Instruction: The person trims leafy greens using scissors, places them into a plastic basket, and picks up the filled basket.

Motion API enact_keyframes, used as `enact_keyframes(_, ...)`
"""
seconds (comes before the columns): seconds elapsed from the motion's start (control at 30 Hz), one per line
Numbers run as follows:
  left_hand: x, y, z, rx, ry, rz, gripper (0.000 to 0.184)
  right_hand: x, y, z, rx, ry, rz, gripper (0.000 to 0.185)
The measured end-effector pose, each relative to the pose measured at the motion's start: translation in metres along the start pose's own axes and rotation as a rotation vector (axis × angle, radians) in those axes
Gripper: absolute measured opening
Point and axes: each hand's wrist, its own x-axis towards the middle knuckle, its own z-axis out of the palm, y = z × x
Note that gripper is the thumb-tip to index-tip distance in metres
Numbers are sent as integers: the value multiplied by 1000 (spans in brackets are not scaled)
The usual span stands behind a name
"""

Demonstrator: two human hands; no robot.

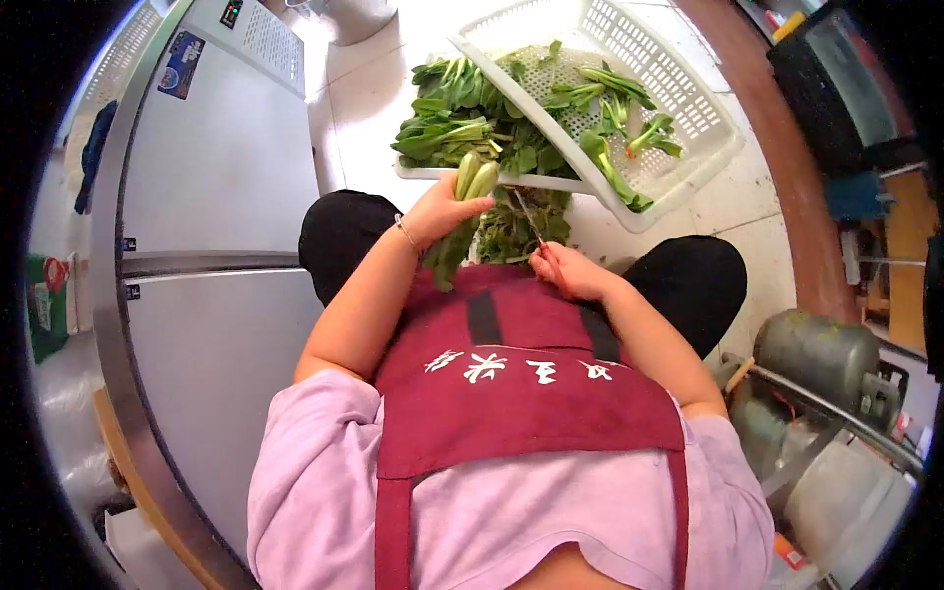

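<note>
My left hand (442, 210) is closed around a bunch of bok choy (476, 180), its pale stem ends pointing up and its leaves hanging below the hand. In my right hand (575, 272) is a red-handled cutting tool (554, 264) with a thin metal blade. The blade points up towards the bok choy, apart from it; whether it is a knife or scissors I cannot tell. Between and beyond my hands lies a heap of loose leaves (511, 231), low between my knees. Ahead, more bok choy (447, 133) is piled in a white tray (418, 173).
A white perforated basket (688, 182) rests tilted, overlapping the tray, with several bok choy plants (615, 167) inside. To the left stands a large grey fridge-like cabinet (221, 147). At the right are a metal tank (818, 354) and a metal rail. The floor (359, 108) is tiled.
</note>
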Motion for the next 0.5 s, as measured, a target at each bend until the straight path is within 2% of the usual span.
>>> enact_keyframes(0.07,8,-25,10,86,20,63,48,2,2,0,-51,-42,30,47)
enact_keyframes(0.13,9,-23,16,324,31,188,51,4,2,-2,-109,-111,27,47)
enact_keyframes(0.17,9,-22,17,321,27,191,51,3,2,-3,-109,-108,31,47)
enact_keyframes(0.27,6,-13,24,498,-185,98,43,0,-1,-4,-153,-130,-4,49)
enact_keyframes(0.37,16,-40,31,436,-316,83,40,0,1,-4,-145,-65,-47,49)
enact_keyframes(0.43,16,-39,33,465,-371,70,38,1,-4,-8,-161,-188,-52,51)
enact_keyframes(0.5,18,-39,34,417,-457,14,37,1,-3,-9,-170,-196,-48,53)
